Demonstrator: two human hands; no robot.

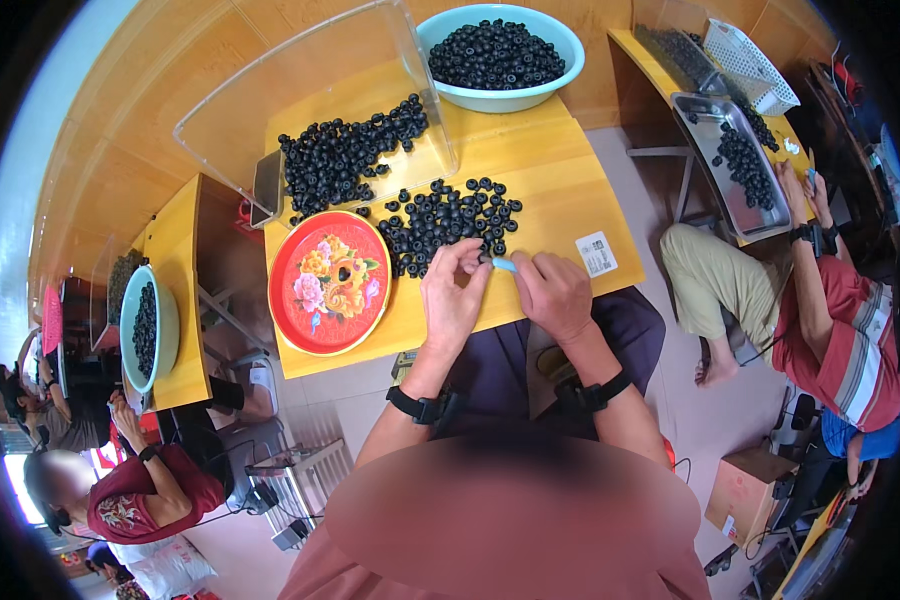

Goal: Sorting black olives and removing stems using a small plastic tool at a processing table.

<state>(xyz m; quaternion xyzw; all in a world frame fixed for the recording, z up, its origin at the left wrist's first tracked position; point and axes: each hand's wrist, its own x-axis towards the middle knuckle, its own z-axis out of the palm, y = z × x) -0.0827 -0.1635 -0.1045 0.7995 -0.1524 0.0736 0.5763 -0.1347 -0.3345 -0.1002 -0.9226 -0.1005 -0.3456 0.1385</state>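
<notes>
Overhead, both hands are meeting at the near edge of a smooth yellow wooden tabletop (530, 170). The left hand (453, 295) is pinching one small black ring-shaped part (484, 257) between its fingers (467, 252), closed around it. The right hand (553, 292) is gripping a slim light-blue tool (504, 264), its fingers curled tight on the handle, the tip lying just beside the held ring. Black straps are wrapping both wrists.

Just beyond the hands, a loose heap of matching matte black rings (447, 220) is lying spread on the tabletop. To the left of it, a round red glossy tray with a floral print (329, 281) is carrying a couple of dark pieces near its middle. Behind that, a clear plastic bin tipped on its side (315, 110) is spilling more rings. At the far edge, a pale turquoise plastic basin (499, 55) is sitting heaped with rings. A small white printed label (597, 253) is sticking to the tabletop right of the hands.

On the right, another person in a red striped shirt (850, 340) is working at a metal tray (735, 165).
</notes>
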